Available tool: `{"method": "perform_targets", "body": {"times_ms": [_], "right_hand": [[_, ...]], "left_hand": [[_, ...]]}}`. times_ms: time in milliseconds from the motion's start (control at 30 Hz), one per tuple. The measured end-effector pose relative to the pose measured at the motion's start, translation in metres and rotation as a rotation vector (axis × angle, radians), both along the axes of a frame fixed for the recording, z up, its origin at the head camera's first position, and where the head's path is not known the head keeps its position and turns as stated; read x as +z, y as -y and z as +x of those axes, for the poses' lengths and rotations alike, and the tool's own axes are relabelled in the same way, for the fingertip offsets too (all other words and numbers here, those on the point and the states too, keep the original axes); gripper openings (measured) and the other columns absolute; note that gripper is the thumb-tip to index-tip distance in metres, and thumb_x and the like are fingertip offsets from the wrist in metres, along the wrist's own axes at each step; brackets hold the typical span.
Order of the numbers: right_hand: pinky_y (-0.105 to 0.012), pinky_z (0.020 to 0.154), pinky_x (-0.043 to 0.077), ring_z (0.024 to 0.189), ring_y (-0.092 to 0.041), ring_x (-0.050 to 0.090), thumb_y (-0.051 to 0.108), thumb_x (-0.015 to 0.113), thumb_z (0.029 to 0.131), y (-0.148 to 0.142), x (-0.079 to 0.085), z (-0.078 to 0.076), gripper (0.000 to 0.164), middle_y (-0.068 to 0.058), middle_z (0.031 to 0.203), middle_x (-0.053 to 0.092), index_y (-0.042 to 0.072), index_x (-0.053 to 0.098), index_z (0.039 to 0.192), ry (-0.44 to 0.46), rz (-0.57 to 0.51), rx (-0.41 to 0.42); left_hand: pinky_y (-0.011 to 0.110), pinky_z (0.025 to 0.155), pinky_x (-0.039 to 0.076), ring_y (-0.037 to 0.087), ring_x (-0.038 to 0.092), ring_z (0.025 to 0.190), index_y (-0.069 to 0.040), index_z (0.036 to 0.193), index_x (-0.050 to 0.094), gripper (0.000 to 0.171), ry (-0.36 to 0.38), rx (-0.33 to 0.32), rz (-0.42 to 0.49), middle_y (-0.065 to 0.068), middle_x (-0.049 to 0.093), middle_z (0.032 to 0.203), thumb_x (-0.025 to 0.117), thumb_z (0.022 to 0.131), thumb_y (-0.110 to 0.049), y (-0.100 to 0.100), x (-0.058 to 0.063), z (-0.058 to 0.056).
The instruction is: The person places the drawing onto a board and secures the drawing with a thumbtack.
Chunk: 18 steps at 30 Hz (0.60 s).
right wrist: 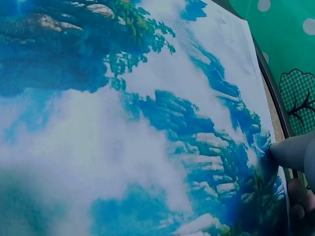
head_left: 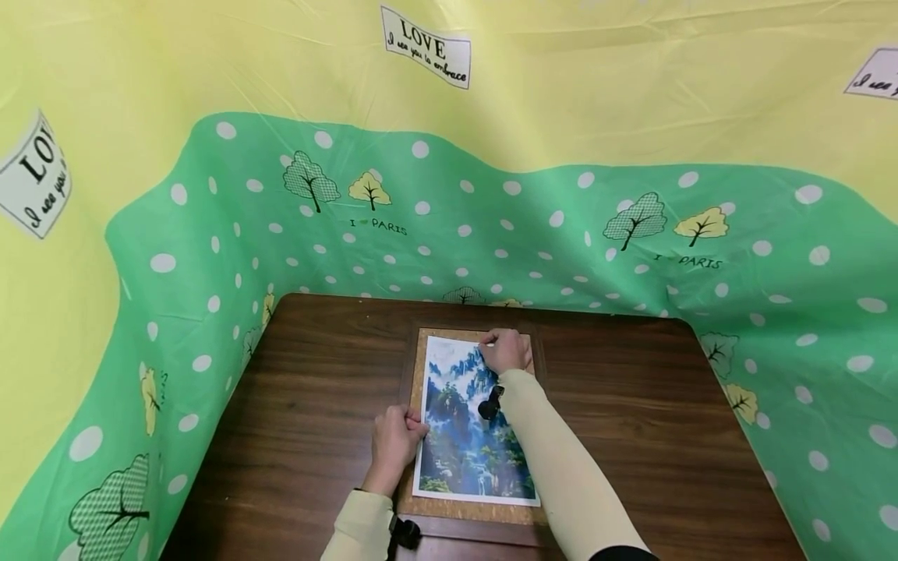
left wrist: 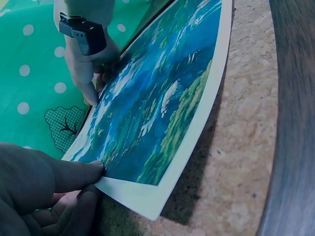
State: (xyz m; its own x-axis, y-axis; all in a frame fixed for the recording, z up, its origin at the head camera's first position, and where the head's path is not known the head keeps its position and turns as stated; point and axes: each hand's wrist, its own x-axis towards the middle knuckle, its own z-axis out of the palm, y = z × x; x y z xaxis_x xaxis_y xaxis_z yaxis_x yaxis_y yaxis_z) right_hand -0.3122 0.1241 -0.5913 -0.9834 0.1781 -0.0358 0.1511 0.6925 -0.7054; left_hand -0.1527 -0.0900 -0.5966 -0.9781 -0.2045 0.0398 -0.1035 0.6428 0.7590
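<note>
A printed landscape picture [head_left: 466, 444] with blue mountains, waterfalls and a white border lies over a cork board [head_left: 470, 510]. My left hand [head_left: 394, 442] pinches its left edge, thumb on top and fingers curled beneath, as the left wrist view shows. There the paper bows up from the cork and casts a shadow on it. At the top edge, toward the right corner, my right hand [head_left: 507, 352] pinches the paper. In the right wrist view its thumb [right wrist: 290, 153] presses on the printed face, with curled fingers below the edge.
The cork board rests on a dark wooden table [head_left: 631, 421]. A green and yellow printed cloth [head_left: 491, 226] hangs around the table's back and sides. Small black cameras [head_left: 489, 405] sit on both wrists, the right one over the picture.
</note>
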Motion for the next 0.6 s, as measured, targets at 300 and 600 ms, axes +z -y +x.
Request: {"method": "perform_targets", "body": {"times_ms": [300,600], "right_hand": [[-0.065,0.109,0.031,0.125,-0.042,0.045,0.023,0.075,0.097,-0.003,0.005,0.001,0.011,-0.012,0.112,0.069,0.014,0.078,0.092,0.03,0.054,0.018],[-0.064,0.107,0.033,0.126,-0.044,0.044,0.032,0.074,0.098,-0.012,0.001,0.005,0.024,-0.018,0.12,0.063,0.009,0.072,0.106,0.034,0.067,0.067]], "left_hand": [[0.032,0.058,0.052,0.01,0.059,0.06,-0.012,0.074,0.068,0.022,0.01,0.0,-0.019,-0.004,0.065,0.065,0.088,0.079,-0.007,-0.002,0.002,0.0],[0.033,0.057,0.048,0.013,0.057,0.062,-0.013,0.074,0.063,0.025,0.023,-0.006,-0.069,-0.003,0.061,0.067,0.086,0.081,-0.005,-0.006,0.006,0.002]]}}
